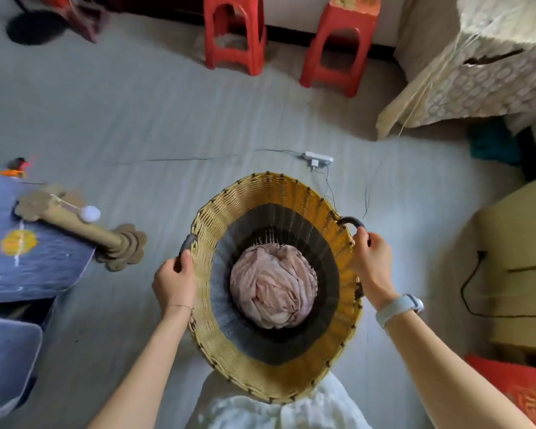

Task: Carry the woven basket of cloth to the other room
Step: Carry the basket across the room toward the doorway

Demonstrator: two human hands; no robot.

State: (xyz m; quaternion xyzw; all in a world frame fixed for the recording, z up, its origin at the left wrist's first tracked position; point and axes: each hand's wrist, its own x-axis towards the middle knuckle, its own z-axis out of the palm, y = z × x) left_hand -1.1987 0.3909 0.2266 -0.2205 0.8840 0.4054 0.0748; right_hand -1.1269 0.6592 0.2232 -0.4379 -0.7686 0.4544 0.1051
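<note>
The left hand and right hand each close around a dark handle of the woven basket, held in front of the person's body above the pale floor. A bundle of pink cloth sits at its bottom (the right wrist wears a watch).

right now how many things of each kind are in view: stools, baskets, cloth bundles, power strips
red stools: 2, and
woven basket: 1, left hand and right hand on its handles
pink cloth bundle: 1, inside the basket
white power strip: 1, on the floor
total: 5
</note>
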